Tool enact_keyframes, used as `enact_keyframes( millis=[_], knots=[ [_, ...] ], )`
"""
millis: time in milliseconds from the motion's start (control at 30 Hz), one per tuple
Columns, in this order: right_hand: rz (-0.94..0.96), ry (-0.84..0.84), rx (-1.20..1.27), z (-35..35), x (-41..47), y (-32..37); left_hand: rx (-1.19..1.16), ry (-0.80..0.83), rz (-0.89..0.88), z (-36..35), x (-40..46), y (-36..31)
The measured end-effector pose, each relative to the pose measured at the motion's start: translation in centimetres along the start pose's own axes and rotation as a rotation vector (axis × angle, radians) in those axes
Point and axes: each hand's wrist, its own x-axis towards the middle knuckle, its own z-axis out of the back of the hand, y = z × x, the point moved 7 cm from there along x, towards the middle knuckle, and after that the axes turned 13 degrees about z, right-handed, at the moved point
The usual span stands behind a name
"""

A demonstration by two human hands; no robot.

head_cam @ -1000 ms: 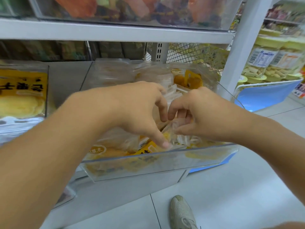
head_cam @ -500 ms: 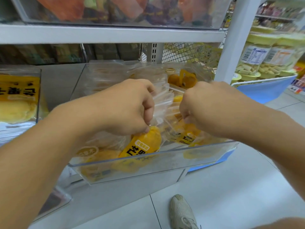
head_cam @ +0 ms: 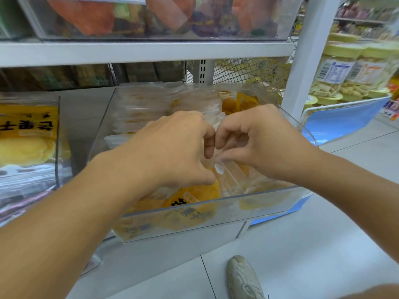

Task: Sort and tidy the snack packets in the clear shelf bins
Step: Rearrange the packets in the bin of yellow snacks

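Step in hand, as judged: clear yellow-printed snack packets (head_cam: 194,197) are being straightened inside the clear plastic shelf bin (head_cam: 216,214) on the grey shelf (head_cam: 86,108). Left hand (head_cam: 172,149) and right hand (head_cam: 259,141) are reached over the bin's front wall, knuckles up, fingertips meeting at the middle. Fingers of both are curled, pinching the transparent top edge of one packet (head_cam: 220,167). Next move likely calls for squaring it upright against the stacked row behind.

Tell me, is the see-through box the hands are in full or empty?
Fairly full. Yellow and clear snack packets fill the clear bin from front to back.
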Motion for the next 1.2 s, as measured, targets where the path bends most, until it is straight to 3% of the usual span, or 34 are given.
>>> enact_keyframes(
  millis=[67, 167, 400, 467, 567, 667, 733, 867, 1000, 1200],
  knots=[
    [-0.061, -0.025, 0.183, -0.3, 0.1, -0.3, -0.029, 0.002, 0.021, -0.1, 0.1, 0.1],
    [-0.097, 0.098, 0.237, -0.4, 0.2, -0.4, -0.025, 0.043, 0.028, -0.5, 0.2, 0.2],
    [-0.312, 0.771, -0.246, -1.1, -3.0, -0.4, -0.041, 0.187, -0.001, -0.6, -0.4, 0.4],
    [-0.305, 0.736, -0.273, -1.4, -2.2, -1.0, -0.04, 0.204, 0.007, -0.6, -0.4, 0.7],
    [-0.09, 0.58, -0.205, -1.3, -1.1, -0.5, -0.025, 0.185, 0.017, -0.4, -0.6, 1.1],
    [0.099, 0.331, -0.008, -0.7, -0.4, 1.7, -0.018, 0.142, 0.001, 0.0, -0.8, 1.3],
    [0.125, 0.239, 0.087, -1.1, 0.0, 2.4, 0.015, 0.123, -0.023, 0.1, -0.9, 1.3],
    [0.039, 0.452, 0.226, -5.4, -0.1, 1.5, 0.049, 0.055, -0.041, 0.7, -1.3, 1.3],
    [-0.034, 0.506, 0.311, -3.9, -0.7, 0.6, 0.143, 0.062, 0.01, 0.7, -1.8, 1.0],
    [-0.248, 0.702, 0.145, -1.9, -3.9, -3.6, 0.153, 0.22, 0.027, -0.2, -1.7, 1.1]
  ],
)
